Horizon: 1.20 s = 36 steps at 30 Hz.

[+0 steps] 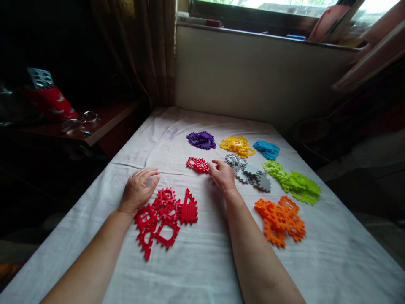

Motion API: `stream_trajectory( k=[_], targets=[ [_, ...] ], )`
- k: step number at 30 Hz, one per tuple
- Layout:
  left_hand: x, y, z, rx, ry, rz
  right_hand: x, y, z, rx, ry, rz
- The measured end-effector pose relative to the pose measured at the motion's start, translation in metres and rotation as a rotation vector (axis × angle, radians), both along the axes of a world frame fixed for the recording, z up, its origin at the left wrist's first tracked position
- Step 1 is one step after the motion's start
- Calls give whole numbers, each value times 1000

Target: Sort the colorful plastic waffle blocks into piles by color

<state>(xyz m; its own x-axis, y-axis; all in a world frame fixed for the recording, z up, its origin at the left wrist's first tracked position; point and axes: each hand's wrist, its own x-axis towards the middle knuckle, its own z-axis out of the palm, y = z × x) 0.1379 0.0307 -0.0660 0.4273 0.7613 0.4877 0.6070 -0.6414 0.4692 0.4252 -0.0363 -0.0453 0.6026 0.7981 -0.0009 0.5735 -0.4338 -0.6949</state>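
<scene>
My right hand (222, 175) reaches over the sheet with its fingers closed at the right end of a small stack of red interlocking building pieces (196, 164). Its fingertips meet the edge of a red piece there, though the thumb side is partly hidden. My left hand (139, 191) lies with fingers stretched out, holding nothing. Just beside it spreads a larger loose group of red interlocking pieces (167, 234), some with window-like or round cut-outs. One red piece with a pointed top (189, 211) lies at that group's right side.
More toothed pieces lie sorted by colour: purple (201, 140), yellow (237, 145), blue (266, 150), grey (253, 175), lime green (294, 183) and orange (281, 219). A pale sheet (215, 261) covers the bed. Glasses (80, 122) rest on a wooden table (110, 122) at left.
</scene>
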Motion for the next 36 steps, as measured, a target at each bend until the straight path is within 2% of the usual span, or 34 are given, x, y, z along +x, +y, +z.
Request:
stream_trajectory(
  k=[2,6,8,10,13,15,17,20,22,27,31,36],
  targets=[
    [0,0,1,-27,5,27,-6,-3,5,13,15,43],
    [2,-2,4,-42,15,39,-31,-19,7,73,5,310],
    [1,-3,6,-52,23,22,-43,-31,4,74,-53,375],
    [-3,-3,9,-115,54,-38,-52,-44,0,43,-102,382],
    [-17,-9,17,-258,185,-203,-55,-63,-2,-2,-129,411],
    [-29,-23,22,-297,305,-293,-54,-76,-1,24,-125,477],
    [-39,-45,24,-268,403,-345,-53,-88,-2,79,-141,572],
    [-47,-77,18,-172,470,-401,-55,-100,-5,121,-239,683],
    [-45,-89,10,-136,496,-396,-58,-103,-8,121,-314,703],
    [-27,-76,-2,-60,437,-334,-61,-99,-13,144,-350,652],
    [-13,-58,-3,-47,393,-300,-47,-92,-14,138,-326,439],
    [-6,-43,5,-80,252,-343,-27,-71,-15,88,-448,131]
  ],
)
